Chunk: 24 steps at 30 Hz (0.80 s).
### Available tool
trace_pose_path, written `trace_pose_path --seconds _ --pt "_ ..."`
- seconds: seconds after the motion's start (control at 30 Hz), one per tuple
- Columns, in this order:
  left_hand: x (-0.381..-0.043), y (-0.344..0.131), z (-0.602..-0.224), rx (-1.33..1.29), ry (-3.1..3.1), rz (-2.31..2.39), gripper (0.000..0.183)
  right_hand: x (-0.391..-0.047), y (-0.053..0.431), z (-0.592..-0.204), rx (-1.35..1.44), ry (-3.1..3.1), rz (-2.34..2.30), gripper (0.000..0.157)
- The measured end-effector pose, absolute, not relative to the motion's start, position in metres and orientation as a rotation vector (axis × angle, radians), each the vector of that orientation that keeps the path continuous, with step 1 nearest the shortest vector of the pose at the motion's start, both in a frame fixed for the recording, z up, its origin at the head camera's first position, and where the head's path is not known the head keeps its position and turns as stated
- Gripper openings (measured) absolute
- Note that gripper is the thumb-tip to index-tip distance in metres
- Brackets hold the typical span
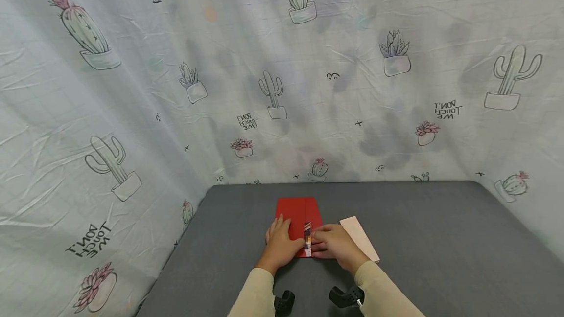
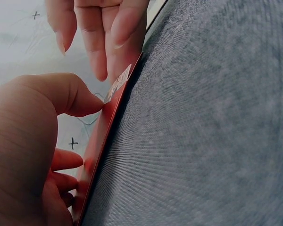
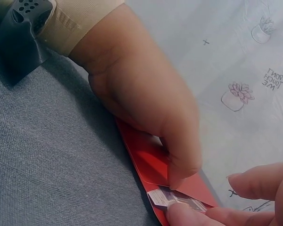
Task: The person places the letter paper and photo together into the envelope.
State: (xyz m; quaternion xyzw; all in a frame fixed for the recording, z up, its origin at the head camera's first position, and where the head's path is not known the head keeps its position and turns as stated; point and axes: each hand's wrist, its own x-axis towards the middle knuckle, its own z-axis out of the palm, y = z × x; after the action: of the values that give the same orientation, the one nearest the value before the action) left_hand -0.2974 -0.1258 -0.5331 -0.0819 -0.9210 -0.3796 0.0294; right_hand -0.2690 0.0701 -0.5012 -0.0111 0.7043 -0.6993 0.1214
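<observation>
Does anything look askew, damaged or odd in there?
I see nothing spilled or damaged. The pale piece lies at a slant to the red folder, possibly just set aside. The lettering on the curtain reads backwards, which looks unusual.

The red folder (image 1: 285,205) looked like smooth card, the printed strip (image 1: 307,238) on it glossier. The grey tabletop (image 1: 418,238) was matt, woven cloth; the patterned backdrop (image 1: 317,106), creased, faintly shiny sheeting.
</observation>
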Motion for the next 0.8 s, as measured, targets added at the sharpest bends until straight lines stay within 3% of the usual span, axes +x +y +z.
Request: trace_pose_path --seconds 0.8 --pt "-0.2967 -0.1259 -0.5307 -0.274 -2.837 -1.162 0.08 -0.2701 0.061 -0.5004 -0.126 1.959 -2.066 0.046"
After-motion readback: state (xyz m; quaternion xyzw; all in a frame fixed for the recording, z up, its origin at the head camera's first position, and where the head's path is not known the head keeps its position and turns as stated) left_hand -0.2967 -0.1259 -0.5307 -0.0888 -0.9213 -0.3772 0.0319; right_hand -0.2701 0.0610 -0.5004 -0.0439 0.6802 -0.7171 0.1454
